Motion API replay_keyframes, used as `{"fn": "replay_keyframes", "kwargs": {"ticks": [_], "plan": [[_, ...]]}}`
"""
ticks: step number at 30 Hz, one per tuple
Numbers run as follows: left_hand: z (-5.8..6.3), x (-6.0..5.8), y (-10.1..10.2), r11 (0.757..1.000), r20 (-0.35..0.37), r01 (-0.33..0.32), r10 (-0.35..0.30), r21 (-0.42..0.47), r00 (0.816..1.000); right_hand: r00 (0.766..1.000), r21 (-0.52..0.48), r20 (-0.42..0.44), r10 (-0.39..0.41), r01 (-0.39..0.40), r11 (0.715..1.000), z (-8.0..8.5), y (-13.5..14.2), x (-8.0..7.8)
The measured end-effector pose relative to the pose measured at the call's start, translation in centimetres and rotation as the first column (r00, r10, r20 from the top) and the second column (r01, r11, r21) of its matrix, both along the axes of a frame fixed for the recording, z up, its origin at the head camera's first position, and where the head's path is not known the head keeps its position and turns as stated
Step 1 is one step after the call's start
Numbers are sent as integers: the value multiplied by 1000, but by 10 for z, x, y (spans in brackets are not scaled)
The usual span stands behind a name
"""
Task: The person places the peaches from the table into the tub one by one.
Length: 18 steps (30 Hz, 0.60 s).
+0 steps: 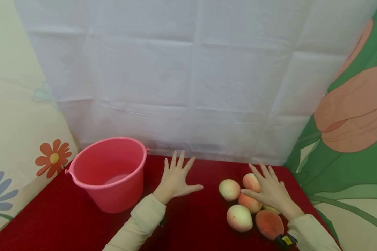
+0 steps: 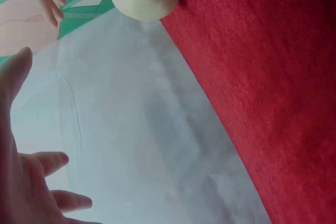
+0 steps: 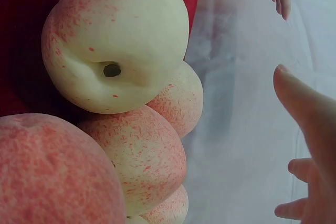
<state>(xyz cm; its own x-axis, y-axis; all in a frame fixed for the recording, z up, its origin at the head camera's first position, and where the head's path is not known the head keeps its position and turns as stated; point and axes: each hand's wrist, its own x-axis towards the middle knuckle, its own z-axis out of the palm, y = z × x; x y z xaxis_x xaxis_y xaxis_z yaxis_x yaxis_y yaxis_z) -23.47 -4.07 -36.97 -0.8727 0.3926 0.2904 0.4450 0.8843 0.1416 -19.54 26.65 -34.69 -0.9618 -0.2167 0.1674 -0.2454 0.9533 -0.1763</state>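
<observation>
My left hand [image 1: 175, 179] is spread with straight fingers over the red cloth, to the right of the pink bucket [image 1: 113, 198], and holds nothing. My right hand [image 1: 274, 193], fingers also spread, hovers over a group of several peaches at the right. In that group a pale peach [image 1: 229, 190] lies at the left, another pale peach [image 1: 239, 218] sits at the front, and a redder peach [image 1: 269, 224] lies beside it. The right wrist view shows a pale peach [image 3: 142, 30] with a small dark hole, close to the camera. Part of the group is hidden under my right hand.
A red cloth [image 1: 194, 223] covers the table. Behind it hangs a creased white sheet [image 1: 191, 87]. Flower-patterned cloths stand at both sides, one cream [image 1: 25, 115] and one green [image 1: 358, 167]. The bucket stands at the back left with its mouth upward.
</observation>
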Motion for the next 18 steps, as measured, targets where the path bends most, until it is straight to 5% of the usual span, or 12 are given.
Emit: {"fn": "replay_keyframes", "kwargs": {"ticks": [9, 18], "plan": [[2, 2, -1, 999, -5, 37, -37, 28, 999, 1000, -3, 9, 14, -14, 1000, 1, 2, 1], [6, 15, -12, 978, -78, 159, -149, 138, 986, 998, -49, -26, 61, -62, 997, 3, -1, 8]]}}
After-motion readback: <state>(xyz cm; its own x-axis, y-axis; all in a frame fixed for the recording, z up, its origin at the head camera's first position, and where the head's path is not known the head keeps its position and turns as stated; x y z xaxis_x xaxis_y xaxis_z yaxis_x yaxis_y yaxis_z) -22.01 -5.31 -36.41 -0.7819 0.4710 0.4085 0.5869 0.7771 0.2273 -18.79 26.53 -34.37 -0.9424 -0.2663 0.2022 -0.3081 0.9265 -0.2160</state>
